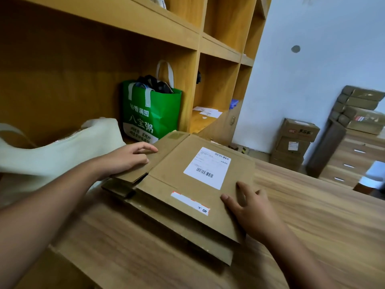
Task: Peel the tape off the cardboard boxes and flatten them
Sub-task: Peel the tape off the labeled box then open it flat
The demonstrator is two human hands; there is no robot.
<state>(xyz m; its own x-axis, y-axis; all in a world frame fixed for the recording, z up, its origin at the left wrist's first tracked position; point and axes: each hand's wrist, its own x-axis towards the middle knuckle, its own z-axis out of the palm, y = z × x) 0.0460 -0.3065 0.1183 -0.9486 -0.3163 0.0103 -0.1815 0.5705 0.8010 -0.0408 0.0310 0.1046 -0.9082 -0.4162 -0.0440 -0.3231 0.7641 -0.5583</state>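
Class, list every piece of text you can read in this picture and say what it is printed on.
"谷香满园": green bag.
"八宝粥": same bag, lower down.
Shipping label on the flattened box: too small to read.
Red-edged sticker: handwriting unclear.
Far boxes: blurred.

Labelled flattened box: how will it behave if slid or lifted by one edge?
Probably light and fairly stiff: the flattened box is thin board lying flat. Likely slides easily over the cardboard beneath. Its flap under the left hand may swing when lifted.
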